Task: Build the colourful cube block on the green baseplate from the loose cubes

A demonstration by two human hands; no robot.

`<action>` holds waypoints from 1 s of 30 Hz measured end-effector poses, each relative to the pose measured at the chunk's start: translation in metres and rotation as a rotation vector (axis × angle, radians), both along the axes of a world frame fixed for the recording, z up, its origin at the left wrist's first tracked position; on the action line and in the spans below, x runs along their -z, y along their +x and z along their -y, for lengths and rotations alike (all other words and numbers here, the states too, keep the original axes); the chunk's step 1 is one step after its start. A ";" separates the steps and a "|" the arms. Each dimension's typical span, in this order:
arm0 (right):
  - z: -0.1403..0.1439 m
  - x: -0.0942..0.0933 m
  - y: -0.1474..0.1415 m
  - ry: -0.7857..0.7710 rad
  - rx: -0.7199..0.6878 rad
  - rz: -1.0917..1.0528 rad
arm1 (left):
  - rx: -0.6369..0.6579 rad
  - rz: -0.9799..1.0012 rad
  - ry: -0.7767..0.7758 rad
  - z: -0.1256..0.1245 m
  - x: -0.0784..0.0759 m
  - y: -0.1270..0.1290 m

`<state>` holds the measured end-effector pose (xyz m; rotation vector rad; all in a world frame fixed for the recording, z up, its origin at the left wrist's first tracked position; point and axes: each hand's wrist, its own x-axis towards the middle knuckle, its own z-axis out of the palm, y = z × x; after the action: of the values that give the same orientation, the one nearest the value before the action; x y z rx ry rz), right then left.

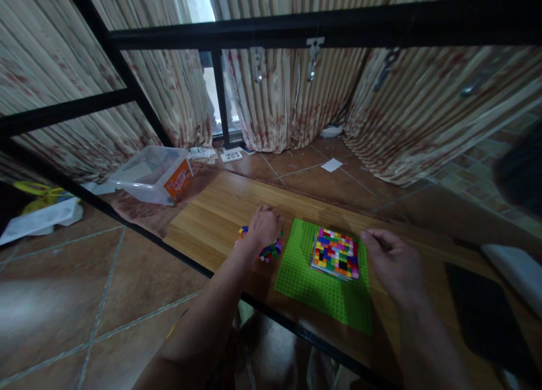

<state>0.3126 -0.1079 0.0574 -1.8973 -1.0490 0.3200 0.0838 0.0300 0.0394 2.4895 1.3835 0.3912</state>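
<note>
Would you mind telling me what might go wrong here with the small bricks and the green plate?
The pile of small multicoloured plastic bricks under the left hand lies loose on the wooden table; some might scatter to the floor. The right hand rests beside the colourful brick square on the green studded baseplate, which could slide.

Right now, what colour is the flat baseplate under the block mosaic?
Bright green baseplate, clearest in the head view.

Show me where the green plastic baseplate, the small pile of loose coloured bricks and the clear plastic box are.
green plastic baseplate [315, 291], head view, bare near part
small pile of loose coloured bricks [271, 251], head view, right part
clear plastic box [144, 175], head view, side wall
</note>
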 end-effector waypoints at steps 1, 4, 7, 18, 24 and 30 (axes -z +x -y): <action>0.000 0.000 0.000 -0.002 0.006 -0.001 | 0.022 -0.017 -0.016 0.002 -0.001 0.000; -0.002 0.001 -0.001 0.010 0.003 -0.012 | 0.078 -0.047 -0.064 0.006 -0.002 -0.004; -0.002 0.002 -0.002 0.017 -0.003 -0.019 | 0.137 -0.051 -0.137 0.009 -0.002 -0.012; -0.002 0.002 -0.004 0.014 -0.020 -0.032 | 0.416 0.133 -0.267 0.024 -0.026 -0.033; -0.004 -0.001 -0.009 0.036 -0.038 -0.028 | 0.461 -0.087 -0.147 0.035 -0.026 -0.033; -0.004 0.000 -0.009 0.033 -0.051 -0.040 | 0.426 -0.099 -0.092 0.038 -0.021 -0.031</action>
<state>0.3033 -0.1038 0.0572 -1.8301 -1.0714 0.3665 0.0532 -0.0080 0.0600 2.6599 0.8402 0.1119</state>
